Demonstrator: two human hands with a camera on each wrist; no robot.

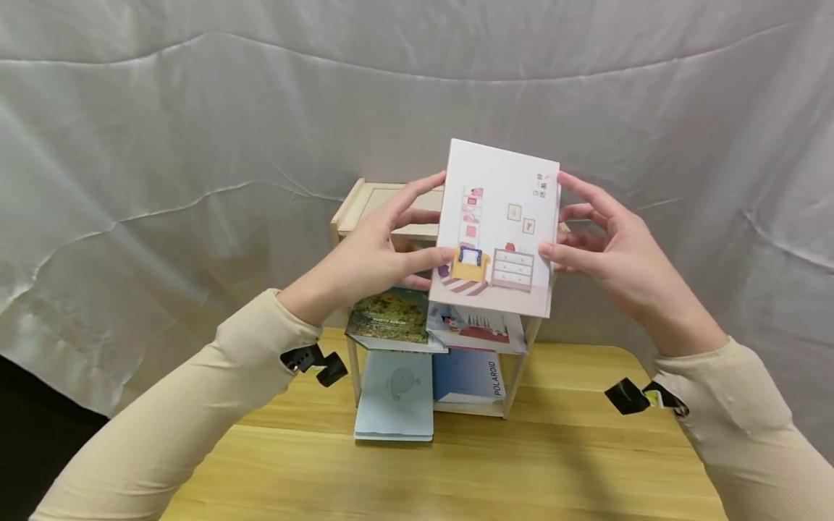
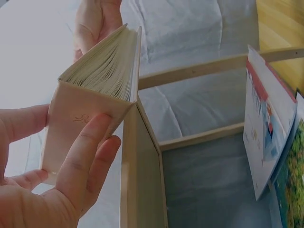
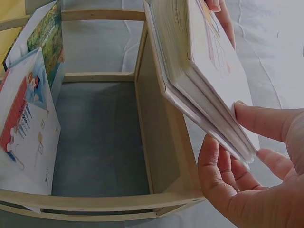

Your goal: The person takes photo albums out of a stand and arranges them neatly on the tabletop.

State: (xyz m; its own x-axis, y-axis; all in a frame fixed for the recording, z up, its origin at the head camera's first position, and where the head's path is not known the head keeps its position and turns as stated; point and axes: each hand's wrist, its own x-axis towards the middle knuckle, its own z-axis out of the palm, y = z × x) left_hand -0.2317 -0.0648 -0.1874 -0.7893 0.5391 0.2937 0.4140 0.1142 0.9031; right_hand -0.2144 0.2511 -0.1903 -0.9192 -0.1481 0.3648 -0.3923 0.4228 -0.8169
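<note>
Both hands hold a thick white hardcover album (image 1: 496,231) above a small wooden shelf, its front cover, with a drawn armchair and dresser, facing me at a slight tilt. The left hand (image 1: 374,253) grips the spine side; in the left wrist view its fingers (image 2: 78,164) press the pale pink spine. On the opposite edge, the right hand (image 1: 609,242) pinches the album, thumb on the front cover and fingers behind. In the right wrist view the page edges (image 3: 172,42) show between the covers.
The wooden shelf (image 1: 352,206) stands on a wooden table (image 1: 293,463) before a grey curtain (image 1: 195,116). Its middle level bears a green photo album (image 1: 391,318) and a red-and-white book (image 1: 478,329). Below lie a light blue book (image 1: 396,398) and a blue Polaroid album (image 1: 465,373).
</note>
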